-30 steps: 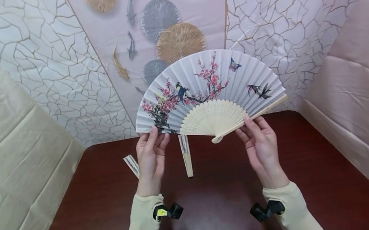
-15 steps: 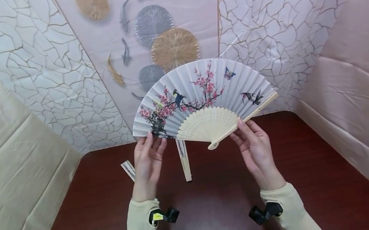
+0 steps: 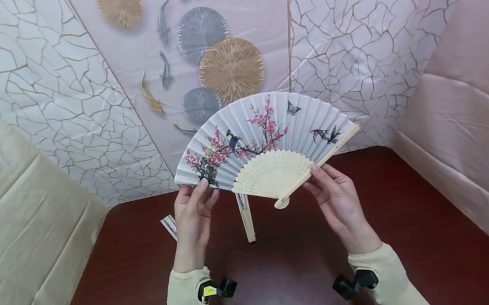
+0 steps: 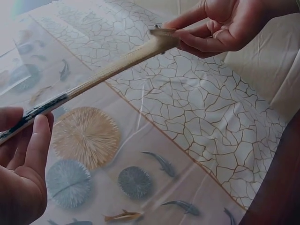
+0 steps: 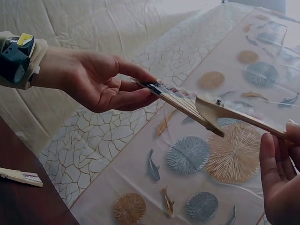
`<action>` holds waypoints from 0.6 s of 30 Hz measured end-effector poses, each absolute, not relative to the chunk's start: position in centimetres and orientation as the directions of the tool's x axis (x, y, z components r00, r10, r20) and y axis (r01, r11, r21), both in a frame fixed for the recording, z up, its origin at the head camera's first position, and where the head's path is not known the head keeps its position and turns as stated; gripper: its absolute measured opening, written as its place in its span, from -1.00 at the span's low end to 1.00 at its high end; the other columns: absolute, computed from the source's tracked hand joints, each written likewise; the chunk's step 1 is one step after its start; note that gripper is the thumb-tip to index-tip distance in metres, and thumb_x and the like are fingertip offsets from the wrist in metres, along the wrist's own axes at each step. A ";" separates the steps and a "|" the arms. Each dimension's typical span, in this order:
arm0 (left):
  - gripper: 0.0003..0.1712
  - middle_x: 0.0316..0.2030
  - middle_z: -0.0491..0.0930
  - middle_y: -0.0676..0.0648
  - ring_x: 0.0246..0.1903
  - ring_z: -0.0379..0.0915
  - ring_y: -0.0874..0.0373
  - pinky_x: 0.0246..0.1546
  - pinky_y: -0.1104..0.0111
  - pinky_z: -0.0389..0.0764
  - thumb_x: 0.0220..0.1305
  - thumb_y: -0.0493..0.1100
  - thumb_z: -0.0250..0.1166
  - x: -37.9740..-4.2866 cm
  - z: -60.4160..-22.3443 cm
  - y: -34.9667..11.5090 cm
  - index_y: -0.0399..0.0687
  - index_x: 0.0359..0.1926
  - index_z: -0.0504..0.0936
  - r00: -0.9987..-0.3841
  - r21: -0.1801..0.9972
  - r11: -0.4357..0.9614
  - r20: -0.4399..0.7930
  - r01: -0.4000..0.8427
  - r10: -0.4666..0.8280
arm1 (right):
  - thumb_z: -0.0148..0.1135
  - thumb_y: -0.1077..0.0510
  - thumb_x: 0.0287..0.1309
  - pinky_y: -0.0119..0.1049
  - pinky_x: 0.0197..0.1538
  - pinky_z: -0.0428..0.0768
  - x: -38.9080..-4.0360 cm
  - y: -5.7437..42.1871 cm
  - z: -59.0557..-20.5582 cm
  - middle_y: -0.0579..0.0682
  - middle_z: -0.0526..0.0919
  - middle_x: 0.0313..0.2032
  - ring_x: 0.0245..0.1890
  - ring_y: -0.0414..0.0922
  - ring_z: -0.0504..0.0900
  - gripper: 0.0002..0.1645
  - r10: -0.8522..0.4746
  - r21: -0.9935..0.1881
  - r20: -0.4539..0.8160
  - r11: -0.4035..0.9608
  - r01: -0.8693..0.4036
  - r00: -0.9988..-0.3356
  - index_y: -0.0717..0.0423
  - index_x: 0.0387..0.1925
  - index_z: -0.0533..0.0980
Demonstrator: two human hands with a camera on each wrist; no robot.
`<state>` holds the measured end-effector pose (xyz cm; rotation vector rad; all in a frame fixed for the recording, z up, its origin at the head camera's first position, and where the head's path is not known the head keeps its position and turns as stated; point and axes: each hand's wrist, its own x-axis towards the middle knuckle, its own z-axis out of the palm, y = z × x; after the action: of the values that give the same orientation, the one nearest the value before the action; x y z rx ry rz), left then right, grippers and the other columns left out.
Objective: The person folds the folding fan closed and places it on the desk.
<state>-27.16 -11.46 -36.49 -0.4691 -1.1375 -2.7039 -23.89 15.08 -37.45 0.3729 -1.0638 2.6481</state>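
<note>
A spread folding fan [image 3: 265, 133], white with pink blossoms, birds and a butterfly, is held up over the far part of the table. My left hand [image 3: 194, 226] pinches its left edge between thumb and fingers. The right hand [image 3: 340, 204] grips the pale wooden guard stick on the other side, not far from the pivot. Seen edge-on in the left wrist view, the fan's ribs [image 4: 117, 65] run from one hand to the other. Beneath it a folded fan [image 3: 247, 223] lies on the table, its far end hidden. Another folded fan [image 3: 168, 226] is partly covered by my left hand.
The dark red-brown table [image 3: 289, 293] reaches back to a patterned cloth backdrop [image 3: 330, 29] with fish and round motifs. Cream cloth [image 3: 9, 198] hangs on the left and pinkish cloth [image 3: 484, 137] on the right. Each wrist wears a small black camera.
Both hands have lowered the spread fan a little and tipped it, its right end shifting left. The grips look the same. The head view has also shifted slightly.
</note>
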 end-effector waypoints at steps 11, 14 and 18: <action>-0.62 0.06 0.64 -0.13 -0.16 0.69 0.12 -0.11 0.31 0.74 0.53 -0.37 0.04 -27.4 -36.9 -11.8 -0.16 0.28 0.46 -0.899 0.660 -0.700 0.433 0.275 0.056 | 0.10 0.29 0.46 -0.20 0.00 0.72 -24.3 15.1 -37.4 0.05 0.74 -0.08 -0.12 -0.10 0.75 -0.78 0.089 -0.658 0.380 -0.673 -0.337 -0.921 0.16 -0.06 0.66; -0.58 0.11 0.62 -0.16 -0.11 0.70 0.08 -0.10 0.28 0.74 0.56 -0.33 0.01 -27.5 -36.9 -12.1 -0.20 0.37 0.36 -0.888 0.658 -0.704 0.453 0.267 0.086 | 0.10 0.28 0.46 -0.19 -0.01 0.73 -24.3 15.0 -37.3 0.06 0.75 -0.08 -0.12 -0.09 0.76 -0.79 0.085 -0.656 0.374 -0.679 -0.328 -0.923 0.17 -0.06 0.65; -0.53 0.13 0.61 -0.17 -0.08 0.70 0.07 -0.09 0.27 0.74 0.58 -0.31 -0.02 -27.6 -36.9 -12.3 -0.24 0.42 0.26 -0.885 0.664 -0.707 0.451 0.245 0.117 | 0.09 0.29 0.47 -0.21 -0.04 0.74 -24.1 14.8 -37.3 0.06 0.76 -0.12 -0.15 -0.10 0.77 -0.79 0.087 -0.657 0.347 -0.688 -0.308 -0.934 0.15 -0.08 0.65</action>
<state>-27.60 -12.29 -36.94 -0.7296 -1.1715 -2.7423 -24.08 14.78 -37.31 0.4285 -1.1172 2.6674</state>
